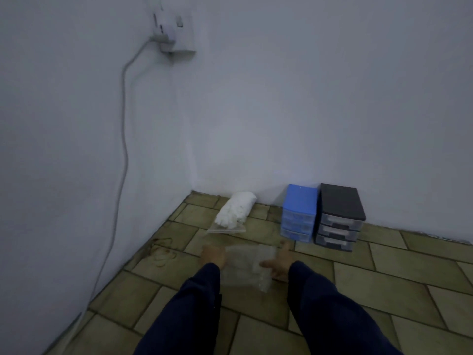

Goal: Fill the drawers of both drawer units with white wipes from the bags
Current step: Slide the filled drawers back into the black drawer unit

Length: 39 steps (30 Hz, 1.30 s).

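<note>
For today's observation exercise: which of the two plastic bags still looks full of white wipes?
The bag by the wall, bulging white. The clear bag held between both hands looks nearly empty.

Tiled floor in a wall corner, carrying a bag and two drawer units

The tan tiled floor (399, 275) is carrying a clear bag stuffed with white wipes (234, 211), lying just beyond the grip and tilting toward the wall. Beyond and to the right of the grip, a blue drawer unit (298, 213) and a black drawer unit (341, 217) are standing upright, touching side by side against the wall.
</note>
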Available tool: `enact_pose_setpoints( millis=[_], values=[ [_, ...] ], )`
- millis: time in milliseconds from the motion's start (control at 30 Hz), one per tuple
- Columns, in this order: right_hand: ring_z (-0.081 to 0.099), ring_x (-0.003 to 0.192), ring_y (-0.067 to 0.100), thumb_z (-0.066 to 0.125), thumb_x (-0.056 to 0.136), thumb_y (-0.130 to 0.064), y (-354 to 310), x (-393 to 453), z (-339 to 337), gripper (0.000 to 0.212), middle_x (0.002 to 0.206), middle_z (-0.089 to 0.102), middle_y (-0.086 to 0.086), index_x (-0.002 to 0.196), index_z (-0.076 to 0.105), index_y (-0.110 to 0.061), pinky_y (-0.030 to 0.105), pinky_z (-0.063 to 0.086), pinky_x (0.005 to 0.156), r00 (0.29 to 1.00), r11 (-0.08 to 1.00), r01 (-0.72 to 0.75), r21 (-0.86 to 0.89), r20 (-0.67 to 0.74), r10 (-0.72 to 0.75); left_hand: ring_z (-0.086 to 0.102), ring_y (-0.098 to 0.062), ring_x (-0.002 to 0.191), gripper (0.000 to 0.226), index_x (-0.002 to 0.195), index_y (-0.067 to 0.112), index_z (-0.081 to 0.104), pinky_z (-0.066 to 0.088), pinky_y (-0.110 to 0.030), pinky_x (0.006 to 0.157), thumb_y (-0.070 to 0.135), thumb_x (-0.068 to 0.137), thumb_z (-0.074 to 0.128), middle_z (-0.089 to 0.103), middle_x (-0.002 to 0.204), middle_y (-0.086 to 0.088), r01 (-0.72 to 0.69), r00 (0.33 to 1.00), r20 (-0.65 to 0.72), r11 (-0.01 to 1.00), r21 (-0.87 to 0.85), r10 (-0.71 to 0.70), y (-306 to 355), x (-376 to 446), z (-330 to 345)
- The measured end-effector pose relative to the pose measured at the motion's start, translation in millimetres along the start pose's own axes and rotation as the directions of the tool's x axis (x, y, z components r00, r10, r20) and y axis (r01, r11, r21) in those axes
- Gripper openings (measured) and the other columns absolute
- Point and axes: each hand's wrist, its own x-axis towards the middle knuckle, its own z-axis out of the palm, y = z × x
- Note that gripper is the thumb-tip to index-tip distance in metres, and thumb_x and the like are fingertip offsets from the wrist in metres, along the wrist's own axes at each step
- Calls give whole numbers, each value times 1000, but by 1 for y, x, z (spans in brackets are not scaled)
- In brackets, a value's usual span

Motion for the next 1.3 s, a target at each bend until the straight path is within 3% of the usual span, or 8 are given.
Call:
enact_pose_setpoints(
  millis=[133, 300, 500, 833, 933, 1033, 1167, 1300],
  values=[
    [47, 88, 24, 42, 91, 9, -18, 0, 12, 31, 110, 41, 18, 114, 30, -7, 25, 43, 60, 985, 989, 145, 6, -90, -144, 49, -30, 112, 29, 122, 11, 47, 41, -33, 92, 14, 93, 42, 51, 126, -13, -4, 1000, 13, 981, -192, 6, -19, 10, -23],
    [50, 61, 20, 36, 83, 19, -28, -7, 14, 36, 84, 50, 10, 87, 47, -15, 25, 43, 46, 944, 945, 327, -3, -39, -327, 55, -25, 93, 18, 108, 13, 59, 47, -29, 69, 13, 92, 50, 58, 119, -15, 83, 957, 285, 892, -444, 52, -28, 16, -44],
    [55, 86, 21, 40, 91, 10, -46, -18, 5, 35, 111, 58, 9, 100, 64, -12, 24, 45, 62, 894, 882, 444, 156, -141, -425, 52, -21, 111, 35, 123, 22, 57, 44, -32, 87, 15, 89, 58, 59, 119, -3, 47, 841, 465, 819, -572, 276, -24, 16, -65],
    [39, 122, 11, 59, 87, 0, -59, -16, 2, 52, 131, 44, 1, 136, 43, -5, 2, 41, 79, 792, 799, 595, 85, -232, -565, 61, -23, 96, 69, 133, 27, 32, 56, -25, 63, -7, 82, 63, 53, 121, -10, -115, 841, 271, 645, -756, 468, -9, 21, -99],
    [41, 124, 14, 61, 88, -9, -63, -13, 12, 51, 135, 45, 3, 136, 44, -8, 20, 42, 92, 794, 800, 593, 94, -236, -561, 60, -27, 96, 61, 117, 20, 41, 57, -34, 69, -12, 73, 69, 56, 116, -16, -230, 844, 167, 625, -746, 509, -8, 21, -101],
    [44, 122, 14, 54, 92, -9, -66, -12, 12, 39, 134, 49, 6, 131, 49, -5, 8, 40, 84, 771, 788, 608, 99, -309, -556, 60, -28, 98, 51, 105, 19, 42, 55, -40, 80, -12, 73, 69, 61, 106, -8, -285, 844, 75, 563, -776, 530, -7, 20, -110],
    [44, 110, 10, 57, 89, -2, -67, -11, 5, 38, 130, 52, 9, 126, 53, 0, -4, 41, 63, 763, 787, 611, 85, -330, -556, 65, -21, 87, 30, 92, 11, 48, 56, -22, 64, -16, 80, 57, 61, 101, -13, -266, 795, 135, 541, -798, 591, 0, 21, -122],
    [45, 109, 11, 55, 91, -3, -71, -8, 2, 37, 134, 50, 8, 128, 52, -3, 2, 43, 67, 765, 791, 609, 55, -302, -568, 69, -7, 79, 44, 126, 2, 51, 54, -16, 63, -19, 90, 37, 57, 117, -12, -166, 771, 337, 681, -713, 540, 2, 29, -121]
  ],
)
